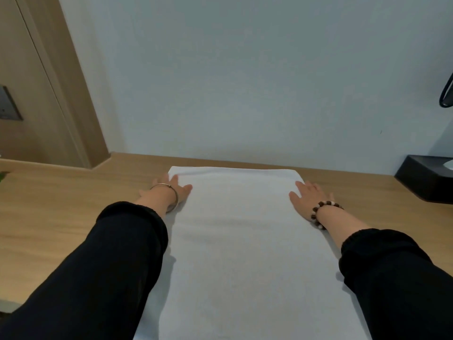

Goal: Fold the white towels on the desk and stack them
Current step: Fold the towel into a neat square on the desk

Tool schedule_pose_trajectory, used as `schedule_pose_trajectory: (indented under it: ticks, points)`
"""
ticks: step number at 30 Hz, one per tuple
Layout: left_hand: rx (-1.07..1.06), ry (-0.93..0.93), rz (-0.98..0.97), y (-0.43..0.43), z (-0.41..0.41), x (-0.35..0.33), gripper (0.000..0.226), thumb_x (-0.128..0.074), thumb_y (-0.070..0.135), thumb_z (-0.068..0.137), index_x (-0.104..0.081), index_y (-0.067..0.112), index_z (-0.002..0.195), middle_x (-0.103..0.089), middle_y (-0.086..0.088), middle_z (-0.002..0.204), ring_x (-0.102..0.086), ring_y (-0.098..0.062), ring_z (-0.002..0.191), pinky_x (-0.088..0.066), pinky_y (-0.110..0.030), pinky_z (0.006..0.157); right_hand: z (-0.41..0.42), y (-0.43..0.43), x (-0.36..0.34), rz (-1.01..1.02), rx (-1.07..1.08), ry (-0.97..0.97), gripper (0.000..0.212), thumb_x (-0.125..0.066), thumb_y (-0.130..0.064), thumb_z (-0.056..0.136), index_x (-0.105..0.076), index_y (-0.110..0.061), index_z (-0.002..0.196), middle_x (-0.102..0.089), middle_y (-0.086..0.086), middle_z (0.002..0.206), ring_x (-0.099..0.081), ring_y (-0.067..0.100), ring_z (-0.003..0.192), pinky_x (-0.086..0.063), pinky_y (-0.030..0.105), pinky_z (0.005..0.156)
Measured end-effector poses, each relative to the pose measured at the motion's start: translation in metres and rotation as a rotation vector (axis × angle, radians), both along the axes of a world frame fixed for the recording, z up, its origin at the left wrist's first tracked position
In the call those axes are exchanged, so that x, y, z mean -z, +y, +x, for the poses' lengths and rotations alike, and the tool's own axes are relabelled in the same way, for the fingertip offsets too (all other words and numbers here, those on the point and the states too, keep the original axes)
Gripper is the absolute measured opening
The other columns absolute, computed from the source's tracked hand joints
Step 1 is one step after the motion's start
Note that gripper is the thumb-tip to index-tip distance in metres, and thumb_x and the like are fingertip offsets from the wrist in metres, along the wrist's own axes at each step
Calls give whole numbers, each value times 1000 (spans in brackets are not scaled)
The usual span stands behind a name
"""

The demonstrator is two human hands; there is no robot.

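The white towel (pixel 245 241) lies lengthwise on the wooden desk (pixel 61 204), its far end close to the pale wall (pixel 245 82) and its near end running out of view at the bottom. It looks already narrowed into a long strip, with a soft rolled edge at the far end. The person's left hand (pixel 171 190) rests on the far left corner with fingers straight and a little spread, partly on the cloth and partly on the wood. The right hand (pixel 307 196) lies flat just inside the right edge, fingers straight and closer together. Neither hand grips anything. To my eye the palms are set on both sides to press the layers flat and square the edges, so the next fold comes out even. A thin metal bangle (pixel 176 197) sits on the left wrist and a beaded bracelet (pixel 321 211) on the right, both clear of the cloth, and the black sleeves are pushed back. A black tissue box (pixel 426 180) stands at the far right, well apart from the towel. I see no stack and no other towel, so the stacking looks some way off.
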State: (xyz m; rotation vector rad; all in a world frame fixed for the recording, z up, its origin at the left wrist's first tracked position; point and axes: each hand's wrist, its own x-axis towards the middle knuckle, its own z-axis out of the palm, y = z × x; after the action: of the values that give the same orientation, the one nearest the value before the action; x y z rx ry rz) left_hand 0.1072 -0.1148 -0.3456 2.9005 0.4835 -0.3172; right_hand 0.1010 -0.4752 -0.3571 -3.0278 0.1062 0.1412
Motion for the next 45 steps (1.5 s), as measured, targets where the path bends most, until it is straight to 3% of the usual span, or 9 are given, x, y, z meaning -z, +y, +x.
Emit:
schedule_pose_trajectory:
  ticks: [4,8,19,24,28,31,34,38,45]
  points:
    - [-28,-80,-10,14,10,-2,70,-33,54,95,-15,16,150,-18,-9,156,-18,-32,142,-22,-52,112,8,4,-12,5,-14,73,60,-20,-48,98,-11,-20,151,-9,6,159,-12,27,144,-17,50,115]
    - [-1,-212,-53,11,23,-13,46,-45,34,95,-46,4,130,-50,-16,134,-48,-33,121,-41,-35,94,26,10,-38,206,-12,16,52,-41,-30,98,-28,-9,144,-40,11,143,-50,28,118,-44,33,88]
    - [-273,-225,-240,15,58,-24,33,-57,28,91,-57,0,109,-59,-19,118,-53,-32,94,-40,-35,77,62,22,-55,534,318,16,24,-45,-28,92,-56,-7,94,-52,6,71,-47,20,57,-36,23,52]
    - [-345,-324,-301,13,57,-30,44,-49,29,94,-48,2,128,-49,-17,134,-52,-31,111,-41,-35,92,73,21,-66,371,181,110,39,-50,-23,95,-52,0,127,-61,14,118,-56,23,88,-36,27,64]
    - [-349,-510,-431,17,55,-43,25,-63,25,87,-65,3,100,-64,-14,102,-59,-33,99,-45,-34,83,68,20,-81,329,277,-47,28,-61,-28,90,-59,0,87,-54,7,64,-52,19,54,-43,26,50]
    - [-304,-697,-447,17,45,-71,19,-67,18,80,-57,14,64,-55,-3,66,-57,-28,74,-41,-28,65,65,19,-105,435,259,-212,31,-65,-28,88,-63,-1,102,-62,10,73,-59,25,65,-48,29,59]
    - [-301,-861,-517,15,34,-93,13,-64,18,82,-57,17,72,-66,-7,77,-66,-31,81,-52,-34,74,58,19,-127,739,240,-371,32,-65,-18,88,-60,-1,116,-70,15,94,-68,28,82,-55,35,76]
    - [-240,-989,-586,7,7,-101,8,-60,16,87,-54,21,84,-66,-5,83,-68,-29,76,-55,-40,75,33,24,-136,793,187,-620,12,-57,-4,90,-57,-4,77,-67,24,98,-64,35,95,-54,41,81]
    - [76,-911,-205,26,-80,-65,16,-52,3,85,-55,19,86,-64,-8,76,-55,-28,67,-36,-29,53,-39,12,-100,903,198,-732,14,-47,0,85,-47,-6,72,-61,20,82,-61,34,77,-46,34,59]
